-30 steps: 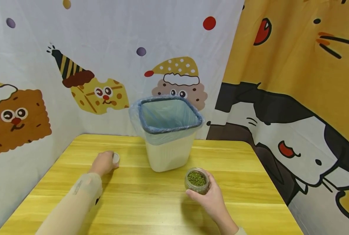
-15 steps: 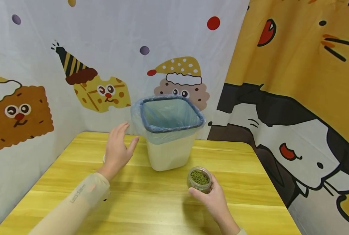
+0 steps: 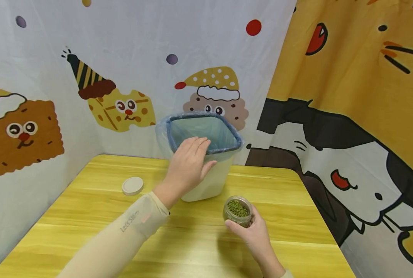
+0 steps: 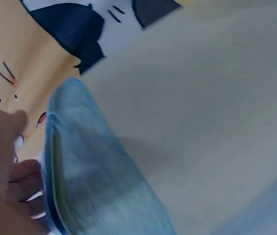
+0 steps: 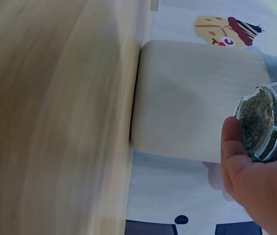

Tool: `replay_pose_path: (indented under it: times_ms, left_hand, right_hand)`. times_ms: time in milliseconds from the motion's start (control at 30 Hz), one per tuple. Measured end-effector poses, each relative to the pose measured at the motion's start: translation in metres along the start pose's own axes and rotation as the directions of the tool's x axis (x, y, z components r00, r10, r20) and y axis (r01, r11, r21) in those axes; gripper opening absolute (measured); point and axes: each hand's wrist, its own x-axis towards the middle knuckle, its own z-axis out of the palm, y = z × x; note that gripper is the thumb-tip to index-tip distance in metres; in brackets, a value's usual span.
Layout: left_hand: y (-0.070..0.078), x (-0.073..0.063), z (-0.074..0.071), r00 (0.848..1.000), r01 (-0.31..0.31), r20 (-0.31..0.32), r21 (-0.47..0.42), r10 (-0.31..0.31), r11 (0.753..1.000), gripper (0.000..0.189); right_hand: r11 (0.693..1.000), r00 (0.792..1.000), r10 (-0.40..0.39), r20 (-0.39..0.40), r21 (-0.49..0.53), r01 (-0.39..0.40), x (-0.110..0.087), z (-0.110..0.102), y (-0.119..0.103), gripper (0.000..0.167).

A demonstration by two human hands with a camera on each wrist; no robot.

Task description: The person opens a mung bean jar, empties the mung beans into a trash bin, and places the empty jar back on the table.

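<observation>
Two bare hands show in the head view, and we see the right hand [image 3: 253,233], right of centre in the lower half of the frame, pinching a round, clear jar [image 3: 239,221] of small green beans [image 3: 237,208] between thumb and curled fingers. The jar hangs above the yellow wood-grain table [image 3: 297,220], mouth upward. Near the middle of the frame we find the left hand [image 3: 189,164], its fingers pressed together and extended, the thumb spread apart; we cannot tell whether it touches the cream plastic bin [image 3: 213,183] behind it. A translucent blue plastic liner [image 3: 206,129] folds over the bin's rim. Left of centre, a flat, round white lid [image 3: 132,185] lies on the table, and behind everything we see white cartoon-printed fabric [image 3: 123,38].
</observation>
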Motion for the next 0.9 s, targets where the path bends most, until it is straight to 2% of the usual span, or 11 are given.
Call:
replay_pose_path:
  times_ms: [67, 167, 233, 333, 433, 533, 633, 767, 900]
  left_hand:
    - [0.005, 0.004, 0.004, 0.998, 0.035, 0.046, 0.051, -0.038, 0.998, 0.050]
    - [0.005, 0.001, 0.012, 0.995, 0.077, 0.058, 0.113, -0.084, 0.991, 0.033]
    - [0.001, -0.003, 0.016, 0.997, 0.076, 0.024, 0.135, -0.080, 0.988, 0.024]
    - [-0.009, -0.008, 0.023, 0.999, 0.037, -0.039, 0.136, -0.032, 0.990, 0.024]
    - [-0.019, -0.012, 0.026, 0.995, -0.006, -0.097, 0.098, 0.015, 0.995, 0.024]
    - [-0.029, -0.018, 0.024, 0.992, -0.029, -0.121, 0.050, 0.035, 0.998, 0.023]
    - [-0.037, -0.022, 0.019, 0.994, -0.033, -0.105, 0.000, 0.033, 0.999, 0.020]
    - [-0.043, -0.025, 0.009, 0.998, -0.028, -0.049, -0.056, 0.025, 0.998, 0.016]
    - [-0.046, -0.028, 0.001, 0.998, -0.053, -0.036, -0.079, 0.050, 0.995, 0.013]
  right_hand:
    - [1.000, 1.000, 0.003, 0.004, -0.008, -0.003, 0.000, 0.000, 0.000, 0.080]
    - [0.999, 1.000, 0.014, 0.000, -0.033, -0.014, 0.000, -0.003, 0.000, 0.079]
    - [0.999, 1.000, 0.014, -0.004, -0.044, -0.015, 0.002, -0.008, -0.001, 0.078]
    - [0.998, 1.000, 0.002, -0.012, -0.061, -0.003, 0.005, -0.018, -0.003, 0.078]
    - [0.997, 1.000, -0.009, -0.017, -0.081, 0.008, 0.010, -0.029, -0.006, 0.079]
    - [0.993, 1.000, -0.011, -0.028, -0.116, 0.007, 0.016, -0.043, -0.012, 0.078]
    - [0.988, 0.999, -0.020, -0.030, -0.154, 0.015, 0.023, -0.058, -0.021, 0.077]
    - [0.976, 0.999, -0.044, -0.027, -0.216, 0.037, 0.032, -0.078, -0.036, 0.078]
    - [0.952, 0.998, -0.069, -0.015, -0.299, 0.061, 0.041, -0.094, -0.056, 0.076]
